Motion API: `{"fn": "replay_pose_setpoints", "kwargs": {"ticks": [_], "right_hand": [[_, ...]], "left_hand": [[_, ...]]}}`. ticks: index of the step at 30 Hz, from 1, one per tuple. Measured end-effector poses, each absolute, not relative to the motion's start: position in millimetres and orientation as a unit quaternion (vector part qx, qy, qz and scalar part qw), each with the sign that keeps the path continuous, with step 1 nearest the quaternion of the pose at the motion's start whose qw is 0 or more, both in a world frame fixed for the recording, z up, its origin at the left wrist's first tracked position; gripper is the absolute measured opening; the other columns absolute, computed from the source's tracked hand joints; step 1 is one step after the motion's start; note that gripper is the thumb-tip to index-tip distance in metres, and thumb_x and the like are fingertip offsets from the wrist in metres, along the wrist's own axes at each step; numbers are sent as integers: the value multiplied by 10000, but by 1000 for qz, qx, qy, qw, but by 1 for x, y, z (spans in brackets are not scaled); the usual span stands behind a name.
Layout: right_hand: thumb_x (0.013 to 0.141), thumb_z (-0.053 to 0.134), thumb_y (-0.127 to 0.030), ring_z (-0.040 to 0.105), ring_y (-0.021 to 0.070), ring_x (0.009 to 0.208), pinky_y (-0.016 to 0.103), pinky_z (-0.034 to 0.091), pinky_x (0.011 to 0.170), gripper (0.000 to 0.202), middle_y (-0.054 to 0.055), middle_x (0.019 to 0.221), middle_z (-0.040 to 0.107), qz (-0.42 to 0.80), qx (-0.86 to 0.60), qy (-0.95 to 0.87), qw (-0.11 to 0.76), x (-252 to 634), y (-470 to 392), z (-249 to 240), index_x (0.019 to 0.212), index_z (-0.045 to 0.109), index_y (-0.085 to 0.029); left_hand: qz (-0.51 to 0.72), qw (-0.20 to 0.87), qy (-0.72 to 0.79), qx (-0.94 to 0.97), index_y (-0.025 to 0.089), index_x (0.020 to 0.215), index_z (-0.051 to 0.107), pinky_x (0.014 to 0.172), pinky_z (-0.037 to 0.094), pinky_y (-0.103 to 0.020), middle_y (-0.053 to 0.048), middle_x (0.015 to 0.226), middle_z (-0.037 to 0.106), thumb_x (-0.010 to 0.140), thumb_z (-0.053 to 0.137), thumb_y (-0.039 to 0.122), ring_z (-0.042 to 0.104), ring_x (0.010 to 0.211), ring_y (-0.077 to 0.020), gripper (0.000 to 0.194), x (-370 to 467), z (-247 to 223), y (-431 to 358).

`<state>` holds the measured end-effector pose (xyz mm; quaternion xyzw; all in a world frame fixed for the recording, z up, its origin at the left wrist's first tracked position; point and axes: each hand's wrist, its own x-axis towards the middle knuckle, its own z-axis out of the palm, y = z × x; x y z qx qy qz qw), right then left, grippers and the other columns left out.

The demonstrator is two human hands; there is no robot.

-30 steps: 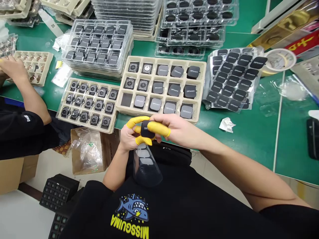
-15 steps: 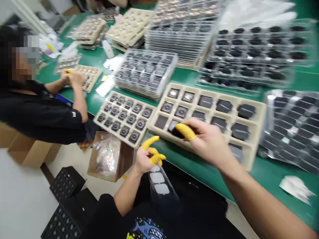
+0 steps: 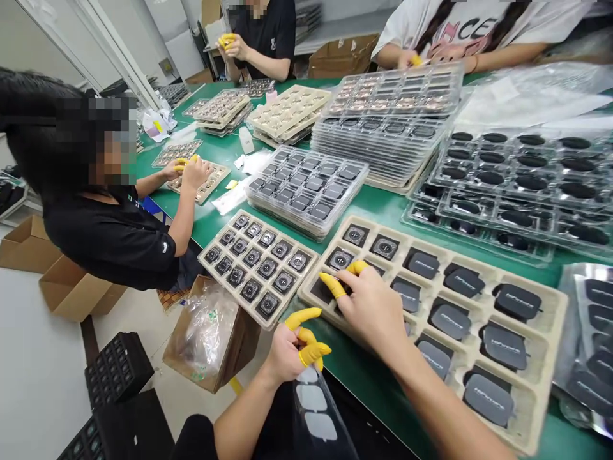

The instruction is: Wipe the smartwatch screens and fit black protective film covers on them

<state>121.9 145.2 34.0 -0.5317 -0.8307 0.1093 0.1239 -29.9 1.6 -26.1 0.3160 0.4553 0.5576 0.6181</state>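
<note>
My left hand (image 3: 297,345), in yellow finger cots, is closed on the top end of a clear film strip (image 3: 320,412) bearing pale rounded squares. The strip hangs down in front of my dark clothing. My right hand (image 3: 366,300), also in yellow finger cots, is bent over the near left corner of a beige compartment tray (image 3: 550,364). Its fingertips reach a dark compartment there; whatever they pinch is hidden. Dark grey rounded-square caps (image 3: 488,399) with pale lettering lie in the tray's right compartments. Black square parts with round centres (image 3: 355,235) sit at its left.
Beside it lies a second beige tray (image 3: 311,265) of black square parts. Behind stand stacked clear trays (image 3: 306,191) and a taller stack (image 3: 373,147). Bagged dark parts (image 3: 594,345) lie at right. A cardboard box (image 3: 239,345) stands on the floor. Co-workers (image 3: 110,236) sit around the table.
My view has tilted up, bringing two more people into sight. My right hand has shifted left across the tray towards its corner compartment. My left hand still holds the strip.
</note>
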Motion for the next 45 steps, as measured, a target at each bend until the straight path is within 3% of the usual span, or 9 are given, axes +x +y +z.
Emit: {"fn": "replay_pose_setpoints", "kwargs": {"ticks": [5, 9, 12, 17, 25, 31, 33, 39, 45], "right_hand": [[1076, 687, -313, 634, 289, 932, 360, 371, 693, 219, 122, 932, 673, 87, -520, -837, 148, 109, 143, 29, 924, 811, -213], [1078, 663, -297, 641, 293, 956, 359, 409, 729, 149, 132, 1005, 697, 76, -534, -827, 156, 107, 143, 35, 1077, 769, -192], [1139, 563, -374, 651, 286, 932, 348, 398, 675, 270, 143, 1085, 696, 67, -568, -805, 154, 132, 152, 43, 1229, 736, -187], [1155, 481, -396, 690, 348, 1096, 357, 410, 668, 358, 168, 1165, 688, 82, -614, -785, 37, 179, 168, 57, 1308, 746, -210], [1149, 560, -461, 724, 335, 1193, 393, 538, 929, 411, 193, 1344, 688, 123, -616, -778, -12, 167, 180, 77, 1408, 747, -203], [1096, 718, -488, 727, 317, 1250, 475, 583, 1063, 436, 176, 1451, 687, 148, -611, -778, -13, 160, 196, 95, 1413, 726, -190], [1088, 750, -474, 715, 303, 1283, 531, 614, 1093, 447, 141, 1489, 690, 153, -607, -780, -14, 154, 197, 99, 1432, 706, -192], [1051, 806, -393, 739, 284, 1196, 476, 638, 1021, 430, 146, 1421, 722, 187, -608, -771, 24, 151, 198, 104, 1392, 703, -152], [1023, 667, -260, 686, 301, 981, 366, 467, 833, 455, 163, 1129, 756, 207, -605, -751, 163, 156, 167, 90, 1438, 555, -109]], "left_hand": [[568, 602, 473, 301, 204, 1449, 740, 466, 463, -162, 78, 573, 664, 744, 1063, 515, 633, 432, -101, 835, -32, -26, -17], [565, 593, 492, 296, 210, 1480, 732, 465, 473, -167, 74, 564, 655, 779, 1032, 552, 628, 425, -105, 836, -40, -25, -36], [578, 582, 498, 284, 192, 1467, 739, 428, 428, -148, 80, 521, 628, 808, 1005, 578, 579, 388, -89, 808, -41, -28, -39], [605, 583, 453, 299, 151, 1431, 756, 407, 419, -153, 76, 485, 618, 787, 1017, 570, 561, 366, -96, 811, -33, -23, -27], [629, 497, 510, 311, 176, 1537, 702, 428, 493, -177, 80, 533, 636, 757, 1025, 592, 576, 381, -101, 942, -60, -7, -61], [704, 318, 536, 340, 281, 1319, 832, 464, 525, -159, 67, 587, 696, 829, 1003, 448, 634, 440, -96, 545, -108, 3, -103], [734, 248, 525, 352, 268, 1275, 847, 474, 545, -171, 67, 572, 707, 809, 1017, 410, 641, 437, -103, 516, -119, 16, -109], [740, 149, 522, 396, 180, 1311, 820, 493, 572, -218, 57, 602, 735, 781, 1031, 499, 648, 435, -121, 653, -125, 53, -101], [529, 301, 584, 537, 177, 968, 855, 569, 552, -223, 24, 599, 722, 841, 948, 619, 653, 507, -123, 469, -86, 48, -54]]}}
